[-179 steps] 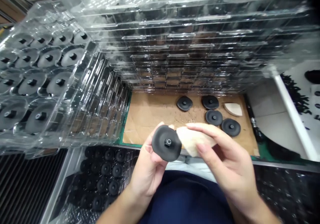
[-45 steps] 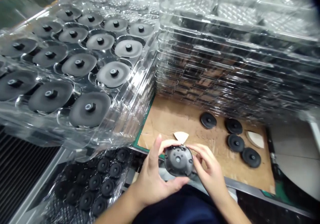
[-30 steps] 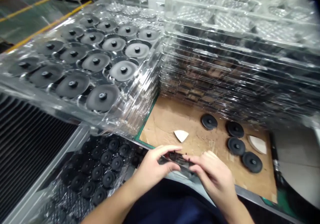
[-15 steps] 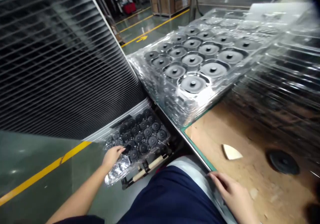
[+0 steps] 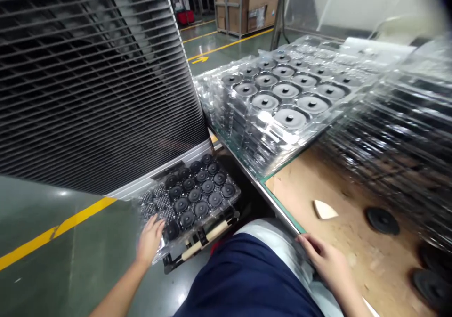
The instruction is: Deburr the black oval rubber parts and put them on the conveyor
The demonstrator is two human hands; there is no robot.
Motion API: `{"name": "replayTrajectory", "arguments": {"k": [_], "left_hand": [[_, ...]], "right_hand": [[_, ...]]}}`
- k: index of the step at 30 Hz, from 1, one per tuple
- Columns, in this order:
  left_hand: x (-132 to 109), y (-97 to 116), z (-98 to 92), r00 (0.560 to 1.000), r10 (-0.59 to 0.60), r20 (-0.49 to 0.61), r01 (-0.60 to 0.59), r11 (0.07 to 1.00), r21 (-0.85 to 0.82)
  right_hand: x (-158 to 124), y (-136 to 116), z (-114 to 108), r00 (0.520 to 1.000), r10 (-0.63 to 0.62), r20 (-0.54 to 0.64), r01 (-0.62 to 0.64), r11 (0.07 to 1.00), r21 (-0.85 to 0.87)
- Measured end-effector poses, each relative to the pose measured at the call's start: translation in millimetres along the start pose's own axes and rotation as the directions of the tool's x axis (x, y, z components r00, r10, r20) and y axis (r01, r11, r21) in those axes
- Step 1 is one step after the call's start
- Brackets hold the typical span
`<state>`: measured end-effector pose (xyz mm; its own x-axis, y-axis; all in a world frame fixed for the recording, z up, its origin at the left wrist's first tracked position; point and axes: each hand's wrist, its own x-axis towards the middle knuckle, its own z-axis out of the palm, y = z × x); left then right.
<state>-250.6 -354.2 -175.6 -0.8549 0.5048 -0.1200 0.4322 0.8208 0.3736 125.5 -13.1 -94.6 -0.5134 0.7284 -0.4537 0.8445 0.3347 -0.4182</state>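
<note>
My left hand (image 5: 150, 241) reaches over a clear plastic tray (image 5: 199, 232) low on a trolley. Its fingers are stretched out and apart, just beside a black round disc (image 5: 171, 231) in one of the tray's pockets. Several more black discs, each with a small raised centre, fill rows of pockets. Toward the tray's left end the pockets (image 5: 162, 204) hold no discs. My right hand (image 5: 326, 263) is closed round the near edge of the workbench (image 5: 286, 213), its fingertips partly hidden. A loose black disc (image 5: 382, 221) and a pale wedge-shaped piece (image 5: 324, 209) lie on the bench.
Stacked clear trays of larger-looking discs (image 5: 289, 118) stand on the bench. More stacked trays (image 5: 399, 128) are at the right. A tall stack of dark-filled trays (image 5: 88, 81) rises on the left. Farther back are a caged box pallet (image 5: 243, 6) and yellow floor lines (image 5: 56, 232).
My left hand has moved slightly down and left, its fingers spreading from a pinch at the tray. A disc now shows in the pocket beside it. My right hand stays at the bench edge.
</note>
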Motion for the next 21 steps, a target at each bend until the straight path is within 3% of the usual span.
{"name": "replayTrajectory", "arguments": {"k": [3,6,8,10,12,13,14,15,16,18,21], "left_hand": [[19.3,35.1,-0.9,0.990,0.140,-0.035,-0.143,0.983,-0.114],[35.5,108.8,15.2,0.929,0.370,0.006,-0.354,0.893,-0.279],[37.0,171.1,31.5,0.807,0.586,0.072,-0.508,0.751,-0.421],[31.3,234.3,48.3,0.608,0.784,0.126,-0.604,0.559,-0.568],[21.8,292.1,63.2,0.424,0.896,0.136,-0.617,0.395,-0.681],[16.8,317.9,69.3,0.361,0.924,0.130,-0.604,0.337,-0.722],[11.9,341.2,74.3,0.326,0.938,0.118,-0.585,0.298,-0.754],[7.3,361.8,78.2,0.321,0.941,0.106,-0.562,0.280,-0.779],[3.2,379.5,80.9,0.348,0.933,0.095,-0.535,0.281,-0.797],[-3.1,405.9,83.8,0.483,0.872,0.071,-0.470,0.327,-0.820],[-6.1,425.3,86.4,0.715,0.697,0.050,-0.352,0.422,-0.836]], "right_hand": [[-5.0,-12.4,-14.6,0.993,-0.120,0.016,0.121,0.993,-0.013],[-19.8,-22.3,-49.6,0.965,-0.261,0.024,0.262,0.964,-0.040],[-34.4,-24.7,-83.6,0.957,-0.289,-0.023,0.285,0.952,-0.111],[-51.0,-21.4,-122.8,0.960,-0.259,-0.110,0.231,0.948,-0.217],[-68.2,-10.3,-164.0,0.958,-0.194,-0.211,0.118,0.938,-0.325],[-76.9,-1.6,-184.6,0.953,-0.153,-0.261,0.048,0.928,-0.370],[-85.9,9.2,-205.0,0.944,-0.108,-0.311,-0.029,0.913,-0.407],[-95.2,21.9,-225.1,0.930,-0.060,-0.363,-0.112,0.894,-0.435],[-105.0,36.2,-244.8,0.909,-0.011,-0.417,-0.197,0.870,-0.453],[-126.8,67.6,-283.2,0.845,0.082,-0.528,-0.366,0.808,-0.461],[-163.5,116.9,-337.3,0.709,0.180,-0.682,-0.580,0.698,-0.419]]}}
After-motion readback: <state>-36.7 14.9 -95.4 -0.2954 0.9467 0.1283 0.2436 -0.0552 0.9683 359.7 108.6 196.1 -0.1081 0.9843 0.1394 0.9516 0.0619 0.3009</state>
